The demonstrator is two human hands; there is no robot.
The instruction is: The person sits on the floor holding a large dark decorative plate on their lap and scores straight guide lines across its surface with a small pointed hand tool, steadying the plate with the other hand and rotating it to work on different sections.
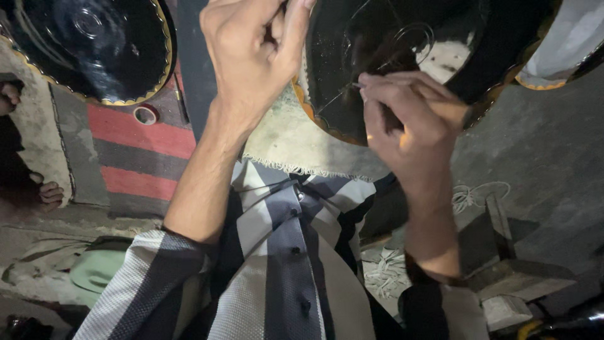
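Grey concrete floor point(541, 145) and a red-striped mat point(141, 157) lie under the work. At twelve o'clock a black scalloped tray point(377, 50) with gold rim rests on frayed cloth point(283, 141). Right hand point(412, 119), fingers pinched shut around a thin scribing tool point(368, 85), touches its surface. Left hand point(251, 50), fingers curled, grips the tray's eleven-o'clock edge. Another black tray point(94, 47) sits at ten o'clock.

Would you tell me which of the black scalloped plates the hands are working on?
The black gold-rimmed plate at top centre, over the frayed cloth: right hand presses a thin tool on it, left hand at its edge. The top-left plate lies untouched.
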